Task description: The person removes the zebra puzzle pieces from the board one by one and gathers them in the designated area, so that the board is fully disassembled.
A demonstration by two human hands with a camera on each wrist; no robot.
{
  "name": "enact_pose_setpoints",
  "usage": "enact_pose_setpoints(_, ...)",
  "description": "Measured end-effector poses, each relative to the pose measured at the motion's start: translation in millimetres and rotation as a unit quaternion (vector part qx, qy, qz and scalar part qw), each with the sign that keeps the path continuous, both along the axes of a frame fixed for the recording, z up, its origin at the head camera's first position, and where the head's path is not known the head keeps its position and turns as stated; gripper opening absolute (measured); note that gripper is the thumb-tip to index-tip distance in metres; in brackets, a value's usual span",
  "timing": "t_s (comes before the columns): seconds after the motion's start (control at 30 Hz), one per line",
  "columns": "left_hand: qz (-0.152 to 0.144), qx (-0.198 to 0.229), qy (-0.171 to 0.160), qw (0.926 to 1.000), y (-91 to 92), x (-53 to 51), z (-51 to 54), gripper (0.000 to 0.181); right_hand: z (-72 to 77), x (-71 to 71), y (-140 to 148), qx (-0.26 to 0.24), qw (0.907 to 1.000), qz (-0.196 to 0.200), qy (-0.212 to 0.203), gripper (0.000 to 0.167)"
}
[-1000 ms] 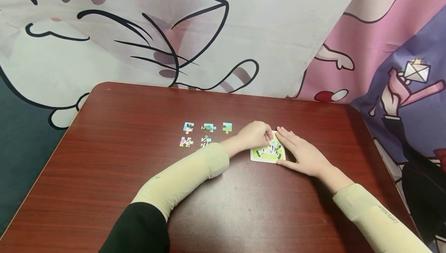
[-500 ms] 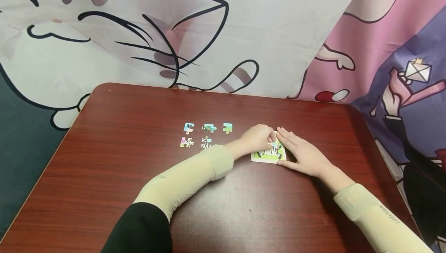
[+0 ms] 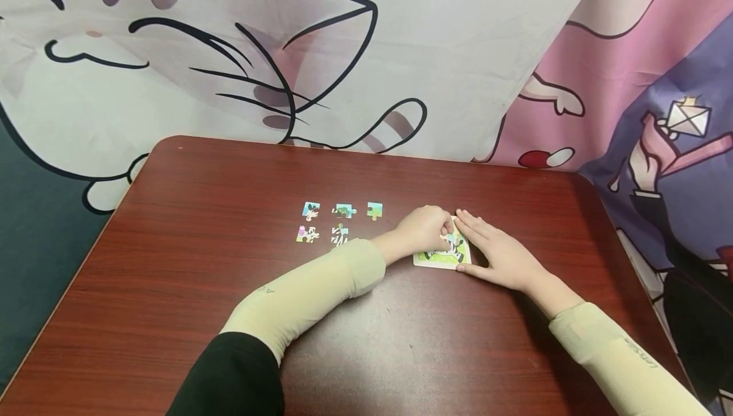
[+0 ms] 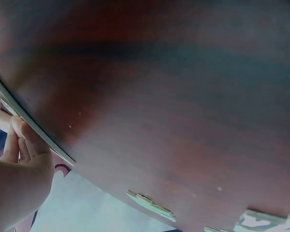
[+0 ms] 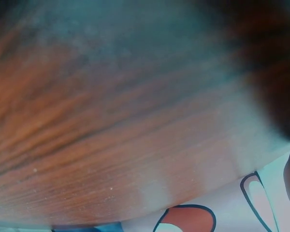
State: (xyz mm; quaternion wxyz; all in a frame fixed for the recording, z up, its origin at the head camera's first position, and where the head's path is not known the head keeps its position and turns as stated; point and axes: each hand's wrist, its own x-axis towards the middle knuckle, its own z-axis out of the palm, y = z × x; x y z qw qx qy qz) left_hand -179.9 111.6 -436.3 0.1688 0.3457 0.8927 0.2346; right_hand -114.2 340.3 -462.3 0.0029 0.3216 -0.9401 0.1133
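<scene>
My left hand (image 3: 422,228) is over a small square zebra puzzle (image 3: 439,259) with a pale border. Its fingers are curled, and thumb and forefinger pinch at a puzzle piece on its upper part, mostly hidden by the fingers. In the left wrist view, the curled left hand (image 4: 26,162) meets the puzzle board's edge (image 4: 48,141). With straight, spread fingers, my right hand (image 3: 504,256) steadies the board's right side, thumb at the lower corner and fingertips at the upper one. Several loose puzzle pieces (image 3: 375,210) lie left of the hands in two rows.
The red-brown wooden table (image 3: 200,263) extends widely around the puzzle. Behind it hangs a white cat-print cloth (image 3: 458,53), with a pink and blue printed cloth (image 3: 676,72) at the right. My left forearm crosses close below the loose pieces.
My left hand has shifted slightly down and right over the puzzle during the first half second, then hardly moved. The right hand, board and loose pieces stay put.
</scene>
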Motion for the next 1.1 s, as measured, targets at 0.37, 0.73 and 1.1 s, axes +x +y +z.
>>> enact_pose_setpoints(0.37,0.004,0.003,0.013,0.9999,1.1,2.5,-1.4,0.026,0.8,1.5,0.8,-0.004,0.9999,0.001,0.013,0.090)
enact_pose_setpoints(0.73,0.004,-0.007,0.028,0.9996,1.1,5.4,0.6,0.029,0.5,0.8,-0.3,-0.028,0.9994,-0.013,-0.018,0.086)
enact_pose_setpoints(1.1,0.010,0.002,0.031,0.9995,2.6,7.2,2.6,0.027,1.1,-0.1,0.6,-0.035,0.9986,-0.024,-0.032,0.087)
